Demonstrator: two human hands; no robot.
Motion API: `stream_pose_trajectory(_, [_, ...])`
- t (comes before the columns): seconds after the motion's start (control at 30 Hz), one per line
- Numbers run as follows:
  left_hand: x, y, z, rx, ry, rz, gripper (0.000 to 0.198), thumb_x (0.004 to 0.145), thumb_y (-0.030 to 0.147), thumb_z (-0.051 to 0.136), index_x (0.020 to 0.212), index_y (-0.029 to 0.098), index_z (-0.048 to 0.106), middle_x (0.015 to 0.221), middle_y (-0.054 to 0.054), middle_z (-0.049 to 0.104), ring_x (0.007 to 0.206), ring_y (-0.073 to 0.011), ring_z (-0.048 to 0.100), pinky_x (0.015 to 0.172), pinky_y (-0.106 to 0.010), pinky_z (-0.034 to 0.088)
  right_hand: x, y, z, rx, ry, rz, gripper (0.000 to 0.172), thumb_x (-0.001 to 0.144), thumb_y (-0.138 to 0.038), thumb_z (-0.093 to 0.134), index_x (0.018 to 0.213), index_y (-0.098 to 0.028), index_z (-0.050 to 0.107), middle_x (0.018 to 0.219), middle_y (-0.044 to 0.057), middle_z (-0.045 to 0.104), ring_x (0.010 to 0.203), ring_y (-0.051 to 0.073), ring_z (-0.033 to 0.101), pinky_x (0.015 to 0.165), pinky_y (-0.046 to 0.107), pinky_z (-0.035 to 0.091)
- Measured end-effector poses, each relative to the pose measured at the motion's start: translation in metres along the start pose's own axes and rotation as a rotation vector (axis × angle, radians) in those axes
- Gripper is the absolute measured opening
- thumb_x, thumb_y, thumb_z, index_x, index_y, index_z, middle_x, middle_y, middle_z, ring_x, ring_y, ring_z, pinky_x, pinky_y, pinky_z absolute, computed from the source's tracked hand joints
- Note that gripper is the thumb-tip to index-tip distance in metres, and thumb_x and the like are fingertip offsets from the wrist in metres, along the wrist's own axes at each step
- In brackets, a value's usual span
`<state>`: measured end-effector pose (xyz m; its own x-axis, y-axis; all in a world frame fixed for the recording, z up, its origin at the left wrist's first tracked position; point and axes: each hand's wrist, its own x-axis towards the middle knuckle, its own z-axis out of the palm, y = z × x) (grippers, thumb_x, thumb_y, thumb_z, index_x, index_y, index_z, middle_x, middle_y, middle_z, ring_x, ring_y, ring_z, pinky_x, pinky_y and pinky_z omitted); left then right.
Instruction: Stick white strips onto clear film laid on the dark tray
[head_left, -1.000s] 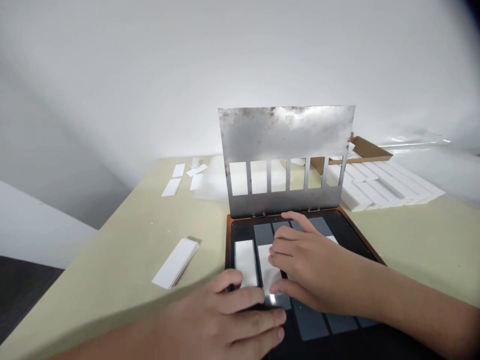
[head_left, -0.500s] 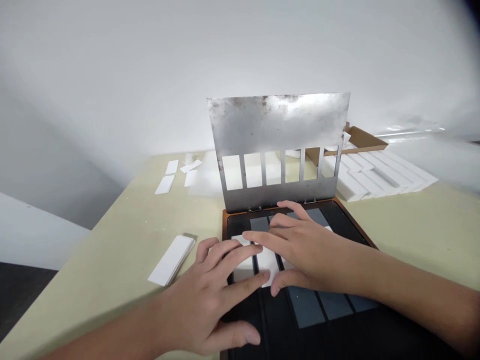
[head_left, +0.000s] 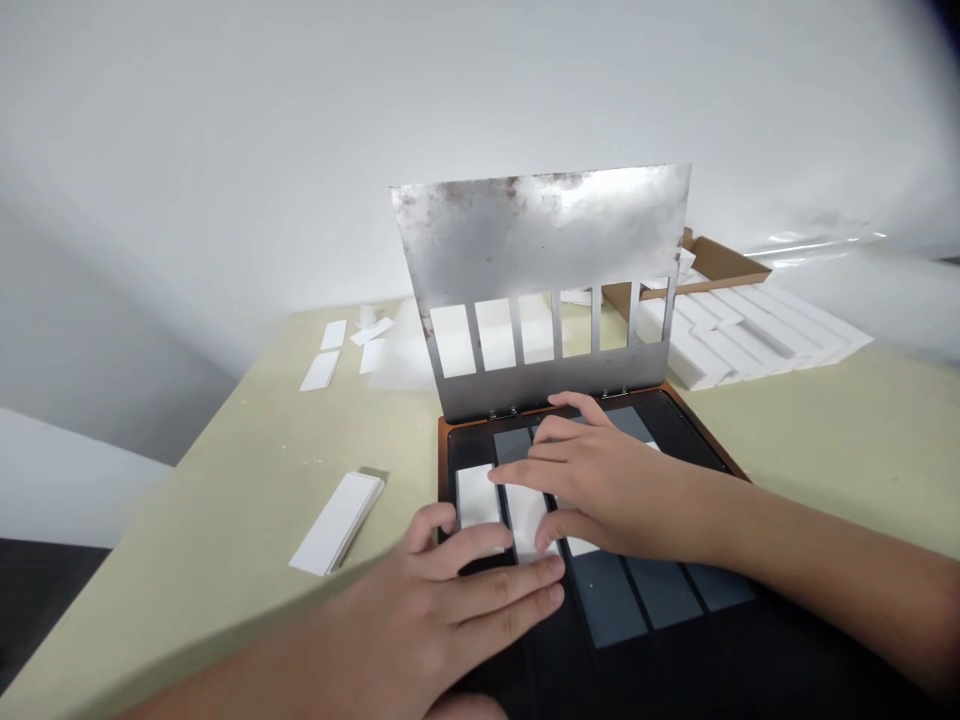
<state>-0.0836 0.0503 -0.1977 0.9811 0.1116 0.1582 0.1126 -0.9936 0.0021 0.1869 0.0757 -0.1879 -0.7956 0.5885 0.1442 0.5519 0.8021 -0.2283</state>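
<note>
A black board [head_left: 525, 650] with orange-brown edges lies before me, with grey rectangles [head_left: 606, 600] on it. A metal plate [head_left: 540, 235] with several rectangular windows stands upright, hinged at the board's back edge. White cards lie on the board: one at the left [head_left: 478, 495], another beside it [head_left: 527, 515], and more partly hidden under my right hand. My right hand [head_left: 600, 480] has its fingers spread, index tip and thumb touching about the second card. My left hand [head_left: 450, 610] rests with stretched fingers at that card's near end; its thumb is partly out of frame.
On the pale green table [head_left: 247, 480], a stack of white cards [head_left: 339, 522] lies left of the board. Loose white cards [head_left: 320, 370] are scattered farther back. At the back right are a cardboard box [head_left: 724, 262] and rows of white card stacks [head_left: 757, 335].
My left hand has moved nearer and slightly right, its fingertips now at the near end of the second card. The right thumb has drawn up onto that card. The view has shifted slightly.
</note>
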Motion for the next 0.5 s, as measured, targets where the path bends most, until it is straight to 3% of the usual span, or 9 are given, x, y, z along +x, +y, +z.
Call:
stream_pose_trajectory(0.13, [0.0007,-0.0011,-0.0018,0.006,-0.025,-0.033,0.075,0.103,0.065,0.053,0.159,0.016,0.046,0.166,0.001,0.043,0.126,-0.0324,0.052,0.1,-0.043,0.033,-0.0004,-0.0003,-0.0004,0.004,0.007,0.009,0.044,0.101,-0.038,0.069,0.141,-0.02,0.064,0.108,0.004,0.078,0.106,0.024,0.058,0.123,0.051,0.013])
stream_pose_trajectory(0.23, [0.0001,0.0005,-0.0008,0.024,-0.051,-0.06,0.076,0.103,0.066,0.051,0.161,0.017,0.043,0.169,0.003,0.036,0.126,-0.0335,0.05,0.102,-0.046,0.029,-0.0011,0.0008,-0.0004,-0.004,-0.001,0.013,0.04,0.102,-0.019,0.063,0.142,-0.021,0.062,0.106,0.003,0.078,0.105,0.024,0.058,0.122,0.052,0.013])
stream_pose_trajectory(0.37, [0.0,0.0036,-0.0014,0.04,-0.054,-0.106,0.084,0.1,0.068,0.055,0.163,0.015,0.039,0.169,0.0,0.037,0.124,-0.0345,0.05,0.102,-0.046,0.027,-0.002,0.0022,-0.0026,-0.021,-0.047,-0.012,0.063,0.086,0.004,0.058,0.144,-0.019,0.06,0.103,0.003,0.077,0.105,0.024,0.057,0.12,0.05,0.017])
stream_pose_trajectory(0.43, [-0.0005,0.0042,-0.0014,0.019,-0.052,-0.125,0.088,0.097,0.068,0.059,0.164,0.015,0.037,0.167,-0.003,0.042,0.125,-0.0351,0.05,0.102,-0.045,0.027,-0.0023,0.0022,-0.0043,-0.029,-0.056,-0.021,0.063,0.086,0.004,0.058,0.144,-0.019,0.06,0.102,0.003,0.077,0.105,0.024,0.057,0.119,0.049,0.019])
stream_pose_trajectory(0.5, [-0.0014,0.0037,-0.0007,-0.008,-0.053,-0.141,0.09,0.096,0.068,0.062,0.164,0.016,0.036,0.163,-0.007,0.048,0.126,-0.0354,0.051,0.101,-0.044,0.028,-0.0023,0.0016,-0.0058,-0.04,-0.041,-0.018,0.051,0.095,-0.004,0.059,0.143,-0.02,0.061,0.101,0.004,0.078,0.105,0.024,0.058,0.119,0.049,0.02])
